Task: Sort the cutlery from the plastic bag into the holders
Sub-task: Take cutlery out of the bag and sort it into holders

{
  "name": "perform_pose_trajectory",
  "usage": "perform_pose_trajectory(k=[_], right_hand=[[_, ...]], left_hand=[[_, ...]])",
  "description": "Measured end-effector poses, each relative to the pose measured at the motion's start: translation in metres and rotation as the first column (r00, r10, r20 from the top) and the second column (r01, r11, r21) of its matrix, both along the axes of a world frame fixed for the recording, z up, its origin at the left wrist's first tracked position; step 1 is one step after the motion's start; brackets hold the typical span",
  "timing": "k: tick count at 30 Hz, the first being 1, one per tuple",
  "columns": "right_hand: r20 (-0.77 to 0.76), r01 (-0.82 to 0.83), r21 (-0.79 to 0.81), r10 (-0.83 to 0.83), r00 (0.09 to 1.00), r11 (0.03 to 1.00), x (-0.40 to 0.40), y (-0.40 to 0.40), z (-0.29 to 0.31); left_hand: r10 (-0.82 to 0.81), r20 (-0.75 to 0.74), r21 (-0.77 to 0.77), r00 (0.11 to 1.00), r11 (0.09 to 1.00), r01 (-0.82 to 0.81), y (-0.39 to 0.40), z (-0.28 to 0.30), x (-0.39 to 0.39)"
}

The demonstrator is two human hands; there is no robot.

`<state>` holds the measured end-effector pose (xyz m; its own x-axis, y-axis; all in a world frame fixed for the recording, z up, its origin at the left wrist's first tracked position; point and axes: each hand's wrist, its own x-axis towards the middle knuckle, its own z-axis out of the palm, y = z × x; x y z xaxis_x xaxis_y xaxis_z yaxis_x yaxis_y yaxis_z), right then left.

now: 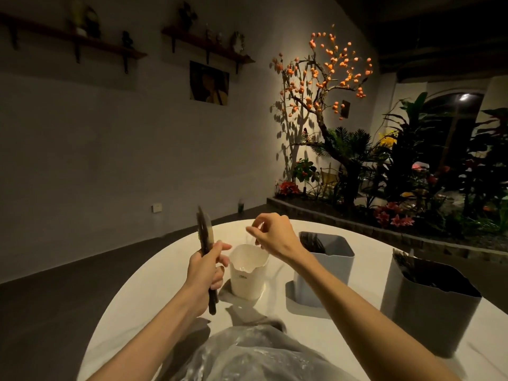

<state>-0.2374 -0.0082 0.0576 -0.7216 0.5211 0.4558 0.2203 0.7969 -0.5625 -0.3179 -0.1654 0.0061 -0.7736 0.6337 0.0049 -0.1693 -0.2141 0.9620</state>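
Right hand (270, 233) pinches a pale utensil above the white holder (248, 270); left hand (207, 266) grips dark cutlery (204, 243). Best lowered handle-first, centred.

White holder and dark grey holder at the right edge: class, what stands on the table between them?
In the head view, a light grey holder with dark cutlery in it stands between the white holder and the dark grey holder.

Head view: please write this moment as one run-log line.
left hand: grips dark cutlery bundle | right hand: pinches thin clear piece above white plastic holder | crumpled plastic bag: nearest
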Motion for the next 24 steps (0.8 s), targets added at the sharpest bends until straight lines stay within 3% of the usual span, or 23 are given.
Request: perform_pose_trajectory(k=[7,10,12,15,19,22,24], right_hand=[[0.256,0.080,0.046,-0.089,0.962,0.996,-0.042,0.024,-0.045],[0.299,0.096,-0.020,-0.086,0.950,0.995,-0.051,0.026,-0.049],[0.262,0.094,-0.075,-0.071,0.962,0.993,-0.052,0.025,-0.046],[0.058,-0.032,-0.220,0.046,0.997,0.975,-0.036,0.009,-0.021],[-0.230,-0.417,-0.544,0.349,0.909,0.728,-0.005,-0.025,0.030],[-0.217,-0.537,-0.601,0.526,0.823,0.592,0.019,-0.046,0.055],[-0.249,-0.569,-0.624,0.554,0.795,0.536,0.037,-0.054,0.065]], left_hand=[[-0.057,0.013,-0.075,0.998,0.996,0.058,-0.009,-0.004,-0.015],[-0.100,0.026,-0.075,0.995,0.992,0.101,-0.011,-0.006,-0.015],[-0.133,0.039,-0.087,0.990,0.987,0.136,-0.013,-0.005,-0.015],[-0.217,0.061,-0.092,0.974,0.971,0.222,-0.016,0.000,-0.012],[-0.355,0.014,-0.106,0.935,0.929,0.355,-0.015,0.018,0.006],[-0.462,0.006,-0.108,0.887,0.881,0.460,-0.011,0.039,0.035],[-0.520,0.001,-0.082,0.854,0.851,0.518,-0.009,0.051,0.054]])
